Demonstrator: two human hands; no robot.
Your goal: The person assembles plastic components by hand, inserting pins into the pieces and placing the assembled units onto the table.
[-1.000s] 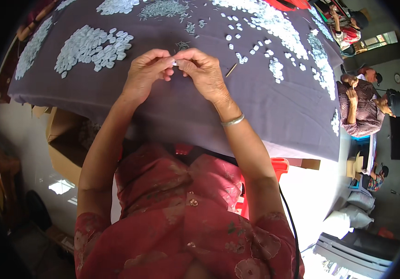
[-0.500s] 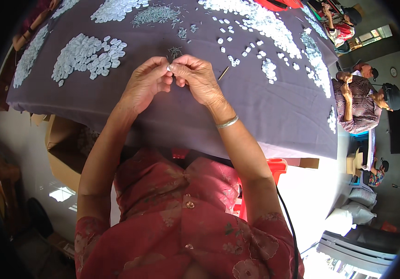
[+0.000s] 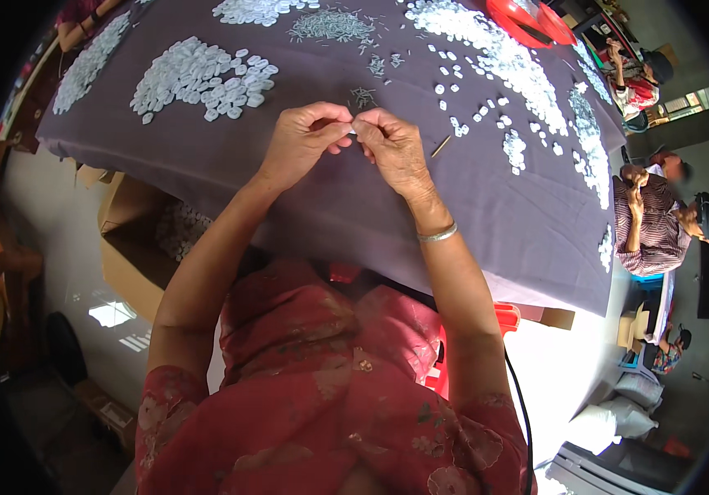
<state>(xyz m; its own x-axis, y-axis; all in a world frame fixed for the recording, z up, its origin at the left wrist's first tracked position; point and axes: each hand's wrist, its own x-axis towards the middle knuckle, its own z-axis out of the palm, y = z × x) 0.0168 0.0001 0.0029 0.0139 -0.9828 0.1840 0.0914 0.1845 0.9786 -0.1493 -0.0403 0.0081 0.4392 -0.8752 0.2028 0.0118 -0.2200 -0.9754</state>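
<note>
My left hand [image 3: 309, 142] and my right hand [image 3: 395, 153] meet fingertip to fingertip above the dark cloth. A small white piece [image 3: 353, 129] is pinched between both thumbs and forefingers, mostly covered by them. Just beyond the fingertips lies a little cluster of thin grey pins [image 3: 362, 96]. A slim yellowish stick [image 3: 441, 147] rests on the cloth to the right of my right hand. On the left is a heap of white oval plastic pieces [image 3: 193, 78]. Some white pieces [image 3: 514, 151] sit in a small group farther right.
A bigger pile of grey pins [image 3: 329, 26] and a long spread of white pieces [image 3: 527, 74] cover the far table. A red basin [image 3: 527, 21] stands at the far right. Below the left table edge is an open cardboard box [image 3: 127, 247]. Other people [image 3: 655, 219] sit at right.
The whole view has shifted, so the table and hands appear farther right. Both hands stay together, still pinching the small white piece.
</note>
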